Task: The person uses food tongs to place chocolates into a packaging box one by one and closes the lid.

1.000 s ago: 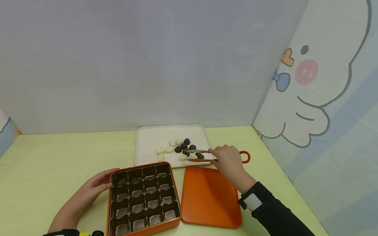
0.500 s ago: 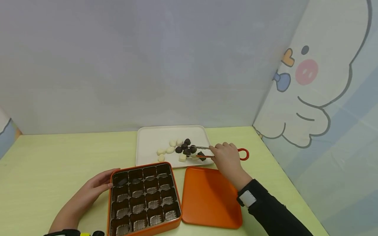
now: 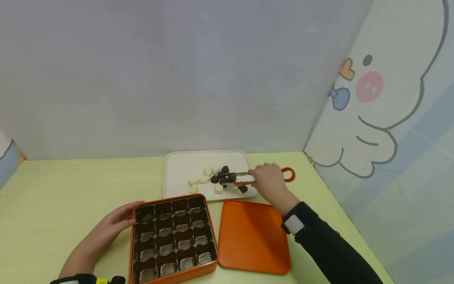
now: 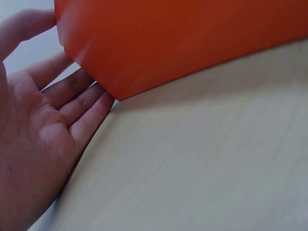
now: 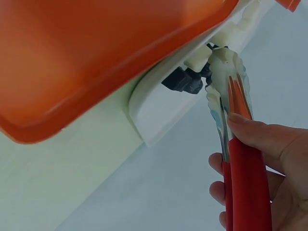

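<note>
My left hand rests against the far left corner of an orange box with a brown compartment tray. In the left wrist view, its straight fingers touch the corner. My right hand grips red-handled metal tongs above a white tray. Their arms stand apart, tips at the cluster of dark lumps; whether they pinch one cannot be told. Several cream pieces lie left of the cluster, and a cream cube sits in front. In the right wrist view, the tongs partly hide the pieces.
An orange lid lies right of the box, in front of the white tray, beneath my right forearm. A grey back wall rises behind the pale green table, and a printed side panel stands at the right.
My right hand and the tongs have moved slightly away from me and left, from the front pieces toward the dark cluster. The left hand and the box stay in place.
</note>
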A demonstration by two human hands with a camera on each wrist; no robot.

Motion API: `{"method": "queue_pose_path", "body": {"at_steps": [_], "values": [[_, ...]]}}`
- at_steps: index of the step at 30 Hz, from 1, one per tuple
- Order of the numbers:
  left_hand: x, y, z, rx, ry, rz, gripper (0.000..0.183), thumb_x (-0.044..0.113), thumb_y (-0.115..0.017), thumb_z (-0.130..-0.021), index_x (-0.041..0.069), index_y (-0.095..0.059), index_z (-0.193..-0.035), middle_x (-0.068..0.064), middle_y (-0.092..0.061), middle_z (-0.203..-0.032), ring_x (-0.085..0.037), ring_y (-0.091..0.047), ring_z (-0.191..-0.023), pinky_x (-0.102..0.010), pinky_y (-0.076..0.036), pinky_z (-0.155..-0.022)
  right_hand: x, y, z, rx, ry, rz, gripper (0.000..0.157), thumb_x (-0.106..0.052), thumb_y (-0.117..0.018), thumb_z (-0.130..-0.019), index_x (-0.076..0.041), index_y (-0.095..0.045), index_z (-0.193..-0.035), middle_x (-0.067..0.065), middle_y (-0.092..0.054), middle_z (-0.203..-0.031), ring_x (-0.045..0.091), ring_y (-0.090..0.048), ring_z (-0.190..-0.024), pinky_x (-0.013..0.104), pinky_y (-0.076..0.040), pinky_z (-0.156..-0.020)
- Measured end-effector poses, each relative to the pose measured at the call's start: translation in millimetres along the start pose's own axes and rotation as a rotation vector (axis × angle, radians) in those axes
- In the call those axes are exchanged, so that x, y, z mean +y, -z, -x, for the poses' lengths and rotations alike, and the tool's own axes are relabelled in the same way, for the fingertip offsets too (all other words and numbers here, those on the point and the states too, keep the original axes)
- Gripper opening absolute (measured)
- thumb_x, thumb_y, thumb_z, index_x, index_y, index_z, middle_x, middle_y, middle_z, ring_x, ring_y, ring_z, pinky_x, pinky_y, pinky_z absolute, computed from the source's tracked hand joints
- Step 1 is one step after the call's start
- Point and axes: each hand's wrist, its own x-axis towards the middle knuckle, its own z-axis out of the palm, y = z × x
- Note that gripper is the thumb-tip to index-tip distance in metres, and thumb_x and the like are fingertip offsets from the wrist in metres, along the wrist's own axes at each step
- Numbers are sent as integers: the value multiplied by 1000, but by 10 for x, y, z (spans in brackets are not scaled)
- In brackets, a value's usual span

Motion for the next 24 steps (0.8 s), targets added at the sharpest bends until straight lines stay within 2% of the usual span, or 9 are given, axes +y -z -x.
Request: {"method": "queue_pose_path", "body": {"at_steps": [5,10,14,18,24], "values": [[-1,4,-6,-1,3,-4,45,20,-49,-93,14,-36,-136,-19,-26,-142,-5,-31,-121,-15,-34,-89,17,109,-116,-52,45,48,25,-33,-74,-73,-24,-68,-95,-5,-61,-73,17,-45,-62,28,-38,-56],[15,1,-3,2,8,-20,45,22,-49,-93,15,-36,-136,-18,-26,-142,-7,-30,-122,-15,-34,-89,1,192,-220,-94,64,51,20,-32,-74,-73,-24,-69,-91,-7,-61,-70,16,-44,-60,27,-37,-55],[24,0,2,5,14,-35,45,23,-49,-93,16,-36,-136,-17,-25,-142,-10,-29,-123,-15,-34,-89,4,199,-267,-126,61,49,21,-33,-74,-73,-24,-69,-91,-7,-62,-69,16,-45,-59,27,-38,-55],[18,0,2,8,13,-27,45,22,-49,-93,16,-36,-136,-17,-25,-142,-8,-29,-123,-15,-35,-89,24,185,-309,-161,49,14,20,-32,-74,-73,-22,-69,-90,-7,-61,-70,16,-46,-60,28,-38,-57],[0,-6,1,8,-2,-17,45,21,-49,-93,15,-36,-136,-18,-26,-142,-5,-30,-121,-15,-35,-89,51,205,-401,-197,84,5,27,-32,-74,-73,-23,-69,-97,-6,-66,-81,15,-53,-67,31,-46,-64]]}}
